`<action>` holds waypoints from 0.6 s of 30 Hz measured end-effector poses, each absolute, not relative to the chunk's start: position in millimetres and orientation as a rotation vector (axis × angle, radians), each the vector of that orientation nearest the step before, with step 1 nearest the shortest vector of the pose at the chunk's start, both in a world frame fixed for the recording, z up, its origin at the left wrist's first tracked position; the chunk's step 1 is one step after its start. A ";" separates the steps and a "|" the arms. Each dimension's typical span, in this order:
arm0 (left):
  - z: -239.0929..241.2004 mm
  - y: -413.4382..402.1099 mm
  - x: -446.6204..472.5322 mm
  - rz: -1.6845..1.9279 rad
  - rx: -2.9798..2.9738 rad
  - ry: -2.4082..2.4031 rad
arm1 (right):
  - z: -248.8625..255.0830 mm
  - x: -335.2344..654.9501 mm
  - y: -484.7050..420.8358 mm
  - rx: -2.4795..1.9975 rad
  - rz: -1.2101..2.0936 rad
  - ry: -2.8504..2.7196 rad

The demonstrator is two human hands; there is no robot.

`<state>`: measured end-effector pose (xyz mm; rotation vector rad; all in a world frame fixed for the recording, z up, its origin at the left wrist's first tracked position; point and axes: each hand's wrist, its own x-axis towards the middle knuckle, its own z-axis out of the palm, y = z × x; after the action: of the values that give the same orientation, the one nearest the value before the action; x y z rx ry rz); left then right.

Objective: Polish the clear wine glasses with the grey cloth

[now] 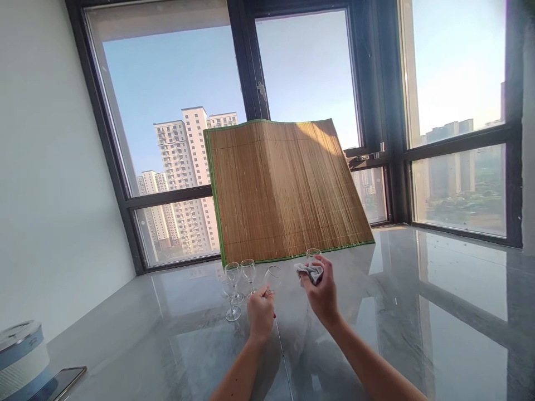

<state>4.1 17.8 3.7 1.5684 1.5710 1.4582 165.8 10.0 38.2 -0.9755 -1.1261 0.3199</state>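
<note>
My left hand is closed round the stem of a small clear wine glass, which is tilted to the right above the grey marble table. My right hand is closed on a crumpled grey cloth, a short way right of that glass. Three more stemmed glasses stand on the table just left of my left hand. Another glass shows behind my right hand's fingers.
A bamboo mat with a green edge leans against the window behind the glasses. At the lower left lie a dark phone and a round white and blue container. A white wall runs along the left.
</note>
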 end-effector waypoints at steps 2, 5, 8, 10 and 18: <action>5.3 17.9 2.4 1.444 1.673 1.640 | 37.1 157.1 5.1 -0.903 0.382 -1.293; 7.4 19.0 -2.2 1.419 1.819 1.738 | 33.2 148.6 -1.2 -0.828 0.434 -1.406; 8.0 18.1 -4.8 1.284 1.986 1.828 | 27.2 143.3 -5.3 -0.754 0.451 -1.568; 8.1 16.3 -3.7 1.223 2.060 1.858 | 23.2 140.3 -6.1 -0.749 0.401 -1.725; 4.3 10.0 5.6 1.021 2.313 2.035 | 27.4 146.2 8.6 -1.011 0.195 -1.744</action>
<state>5.6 10.0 4.3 2.3134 2.0349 1.0213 146.2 8.6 27.4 -1.0109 -1.7438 0.1950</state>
